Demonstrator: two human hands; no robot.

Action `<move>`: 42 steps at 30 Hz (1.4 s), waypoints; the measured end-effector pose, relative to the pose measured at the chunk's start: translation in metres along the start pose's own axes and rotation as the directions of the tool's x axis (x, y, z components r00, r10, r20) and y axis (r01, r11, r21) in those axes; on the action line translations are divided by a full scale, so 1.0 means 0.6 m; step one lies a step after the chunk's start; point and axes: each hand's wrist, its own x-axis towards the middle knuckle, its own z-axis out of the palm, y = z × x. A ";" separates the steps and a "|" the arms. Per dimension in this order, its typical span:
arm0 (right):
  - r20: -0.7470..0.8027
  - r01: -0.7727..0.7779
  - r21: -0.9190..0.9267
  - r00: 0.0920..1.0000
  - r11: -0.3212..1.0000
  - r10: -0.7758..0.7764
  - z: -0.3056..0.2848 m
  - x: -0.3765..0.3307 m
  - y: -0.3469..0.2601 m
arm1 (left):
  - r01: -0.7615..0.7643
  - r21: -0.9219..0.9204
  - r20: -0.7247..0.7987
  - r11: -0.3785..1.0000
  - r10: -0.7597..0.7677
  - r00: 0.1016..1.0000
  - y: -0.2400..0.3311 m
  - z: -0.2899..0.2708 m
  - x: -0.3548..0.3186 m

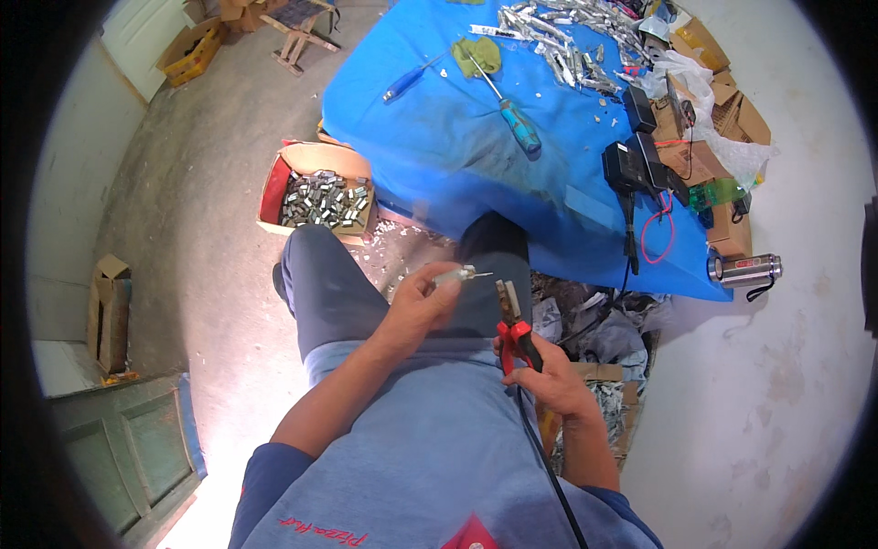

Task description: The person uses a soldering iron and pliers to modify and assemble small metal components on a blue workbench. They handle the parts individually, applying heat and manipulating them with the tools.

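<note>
Bare concrete floor (pixel 210 229) all around, pretty dusty, with a low table under a blue cloth (pixel 430 137) right in front of the knees; left hand (pixel 416 306) was pinching a small silvery metal piece (pixel 455 274) between thumb and fingertips, thin pin end sticking out to the right, held up over the lap; right hand (pixel 549 371) was wrapped tight around the red handles of a pair of pliers (pixel 512 320), nose pointing up and sitting just beside that pin, not touching it as far as I could tell; couldn't really make out whether the pliers' tips were parted or together. Further out, a blue-handled screwdriver (pixel 512 114) lay on the cloth, a second one (pixel 412 78) near it, and a heap of silvery metal parts (pixel 567 37) at the far edge; black power adapters (pixel 631 156) sat on the right side of the cloth; an open cardboard box (pixel 320 197) full of little metal bits stood on the floor to the left of the legs; a shiny metal flask (pixel 745 268) lay on the floor off to the right.
</note>
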 end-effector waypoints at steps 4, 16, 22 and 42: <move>-0.115 0.028 -0.195 0.992 0.980 -0.051 0.032 -0.016 -0.037 | -0.059 0.199 -0.056 0.978 0.072 0.996 -0.010 0.002 -0.013; -0.241 0.052 -0.333 0.960 0.942 -0.139 0.061 -0.016 -0.031 | -0.105 0.188 -0.002 0.977 0.108 0.994 -0.011 0.015 -0.019; -0.274 -0.034 -0.471 0.956 0.882 -0.109 0.067 -0.016 -0.044 | -0.214 0.329 0.043 0.920 0.212 0.976 -0.031 0.013 -0.009; -0.281 -0.028 -0.748 0.918 0.663 -0.278 0.066 -0.023 -0.041 | -0.229 0.635 0.107 0.737 0.210 0.972 -0.046 0.024 -0.019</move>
